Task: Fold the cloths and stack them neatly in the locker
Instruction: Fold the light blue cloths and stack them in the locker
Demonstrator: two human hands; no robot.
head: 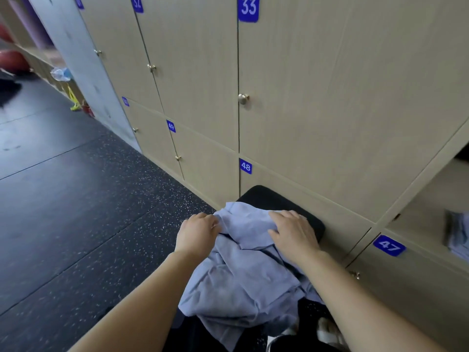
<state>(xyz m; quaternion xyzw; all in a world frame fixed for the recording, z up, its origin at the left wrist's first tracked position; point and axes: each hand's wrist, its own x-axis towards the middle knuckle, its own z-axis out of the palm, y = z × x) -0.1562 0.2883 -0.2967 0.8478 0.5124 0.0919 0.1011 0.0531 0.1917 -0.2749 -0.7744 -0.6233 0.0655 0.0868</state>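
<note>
White numbers on blue plates mark the pale wooden locker doors (330,85). In the upper row, plate 33 (248,7) sits at the top left corner of the large middle door, and plate 32 (137,3) is on the door to its left. In the lower row, plate 49 (171,126), plate 48 (245,166) and plate 47 (389,245) run left to right, each at its door's top left corner. A far upper plate (79,1) and a far lower plate (125,101) are too blurred to read.

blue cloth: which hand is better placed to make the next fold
Probably left: the left hand grips the blue cloth at its left edge, ready to draw it across, while the right hand lies flat on top, pinning it.
</note>
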